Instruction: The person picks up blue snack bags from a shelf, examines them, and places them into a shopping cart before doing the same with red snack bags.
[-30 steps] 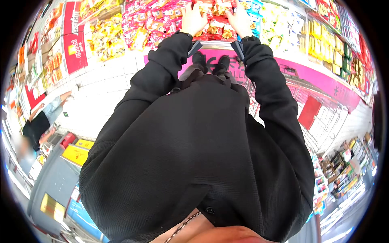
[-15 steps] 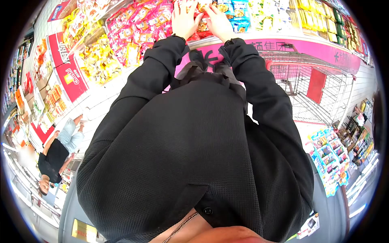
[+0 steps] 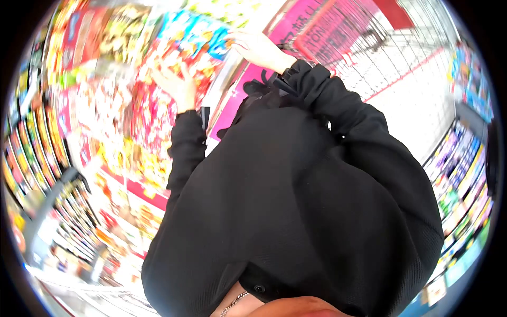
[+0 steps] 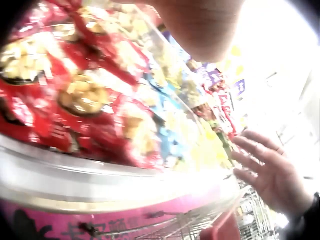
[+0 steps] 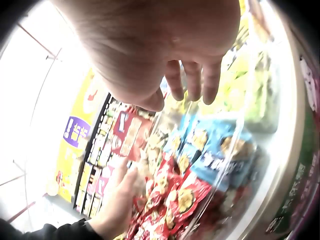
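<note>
Red snack packets (image 3: 158,100) (image 4: 75,100) fill a display bin with a clear wall and silvery rim (image 4: 75,175). Blue packets (image 3: 203,34) (image 5: 215,150) lie beside them. My left hand (image 3: 177,87) (image 5: 117,200) rests on the red packets with its fingers stretched out. Over the blue packets near the bin's edge, my right hand (image 3: 253,47) (image 4: 267,172) hovers with spread fingers (image 5: 192,85) and holds nothing. Black sleeves cover both arms. The head view is badly blurred.
The bin has a pink printed front (image 4: 75,220). A wire shopping cart (image 3: 359,47) with a red panel stands on the white tiled floor to the right. Stocked shelves line the left (image 3: 31,132) and the right (image 3: 465,174).
The view has swung sharply and blurred. My hands, side by side on the red packets before, have moved apart; the right one has come off them toward the blue packets.
</note>
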Motion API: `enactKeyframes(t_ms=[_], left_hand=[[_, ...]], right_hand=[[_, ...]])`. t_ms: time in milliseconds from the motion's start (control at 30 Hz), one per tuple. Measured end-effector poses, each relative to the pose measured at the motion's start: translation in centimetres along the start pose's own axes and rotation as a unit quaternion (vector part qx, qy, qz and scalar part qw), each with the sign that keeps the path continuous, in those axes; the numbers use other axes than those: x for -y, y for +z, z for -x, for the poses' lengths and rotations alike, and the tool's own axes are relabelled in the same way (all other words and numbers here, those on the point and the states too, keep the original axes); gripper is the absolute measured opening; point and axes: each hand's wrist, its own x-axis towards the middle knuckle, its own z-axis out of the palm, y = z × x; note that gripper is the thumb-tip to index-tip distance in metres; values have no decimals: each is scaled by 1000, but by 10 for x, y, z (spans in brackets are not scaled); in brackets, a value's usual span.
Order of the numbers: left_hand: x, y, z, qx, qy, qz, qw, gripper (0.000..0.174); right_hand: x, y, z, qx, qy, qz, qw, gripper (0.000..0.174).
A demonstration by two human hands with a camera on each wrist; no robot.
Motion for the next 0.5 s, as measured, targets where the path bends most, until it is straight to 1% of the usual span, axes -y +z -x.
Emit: enactKeyframes(t_ms=[67,100,133,167,200,233,267,300,333,367,400,433,467,500], left_hand=[[-65,-9,-24,26,43,53,997,70],[-90,5,-31,43,82,98,991,68],[-111,16,-37,60,116,141,981,67],[-144,29,-42,63,159,214,962,64],[-175,47,-41,90,173,255,947,59],[-207,61,-39,144,185,278,931,56],[-241,72,-37,198,211,286,914,52],[-279,84,-33,260,201,338,882,51],[-304,107,-24,304,228,345,858,51],[-326,130,-14,360,248,364,823,50],[-341,162,0,415,263,351,797,48],[-358,186,13,432,297,344,779,46],[-370,217,29,473,301,329,760,47],[-383,244,42,521,292,317,737,47]], right_hand=[[-21,-46,25,-69,83,-24,994,29],[-46,-71,40,-126,66,16,990,28],[-52,-97,55,-142,135,25,980,29],[-69,-124,72,-160,190,13,969,30],[-77,-154,88,-171,277,-11,945,31],[-123,-170,116,-196,281,34,939,32],[-145,-193,140,-204,326,29,922,34],[-215,-203,183,-225,308,63,922,34],[-246,-222,210,-199,356,128,904,41],[-256,-236,225,-214,428,52,876,50],[-266,-248,240,-228,495,-24,838,61],[-286,-253,264,-187,513,74,835,53],[-317,-257,286,-142,521,172,824,48],[-347,-250,307,-145,529,168,819,53]])
